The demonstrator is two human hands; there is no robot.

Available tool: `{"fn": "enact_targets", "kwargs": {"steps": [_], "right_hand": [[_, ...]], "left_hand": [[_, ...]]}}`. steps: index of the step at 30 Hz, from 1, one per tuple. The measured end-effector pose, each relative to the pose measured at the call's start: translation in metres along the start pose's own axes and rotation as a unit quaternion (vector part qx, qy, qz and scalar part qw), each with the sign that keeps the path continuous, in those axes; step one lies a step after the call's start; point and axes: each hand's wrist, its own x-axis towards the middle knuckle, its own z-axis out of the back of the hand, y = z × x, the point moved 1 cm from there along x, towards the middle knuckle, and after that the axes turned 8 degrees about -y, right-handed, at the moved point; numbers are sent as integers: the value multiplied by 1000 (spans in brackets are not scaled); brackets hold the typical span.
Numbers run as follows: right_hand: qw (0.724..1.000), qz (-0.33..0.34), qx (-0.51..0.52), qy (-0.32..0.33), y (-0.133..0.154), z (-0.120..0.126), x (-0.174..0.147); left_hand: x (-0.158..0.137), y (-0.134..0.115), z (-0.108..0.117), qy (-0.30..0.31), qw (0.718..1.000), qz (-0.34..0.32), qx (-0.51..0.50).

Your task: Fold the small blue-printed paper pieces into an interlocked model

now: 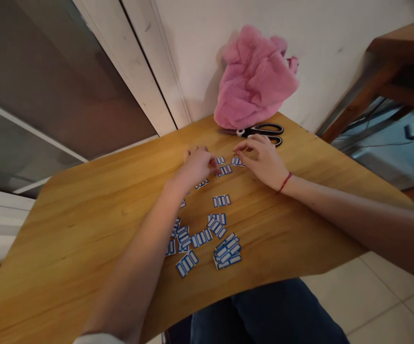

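Small white cards with blue borders lie on the wooden table, several of them in a loose ring. My left hand [200, 163] is low over the far cards, fingers bent and apart, its thumb side beside a card [224, 170]. My right hand [262, 160] has a red string at the wrist. Its thumb and index fingertips come together just above another card [238, 162]; anything between them is too small to make out. A single card [221, 200] lies nearer me. My left forearm hides part of the ring.
A heap of cards [227, 252] lies near the front edge of the wooden table [95, 229]. Black-handled scissors [264, 130] rest just beyond my right hand. Behind them a pink plush cloth [257, 79] leans on the wall. Wooden furniture [382, 76] stands at the right.
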Motion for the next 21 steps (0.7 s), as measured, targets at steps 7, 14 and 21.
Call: {"fn": "enact_targets", "kwargs": {"steps": [7, 14, 21], "right_hand": [[1000, 4, 8, -9, -2, 1, 3], [1000, -5, 24, -13, -8, 2, 6], [996, 75, 11, 54, 1, -2, -1]], "left_hand": [[-4, 6, -4, -8, 999, -30, -17], [-7, 6, -1, 43, 999, -12, -26], [-10, 5, -4, 36, 999, -27, -21]]}}
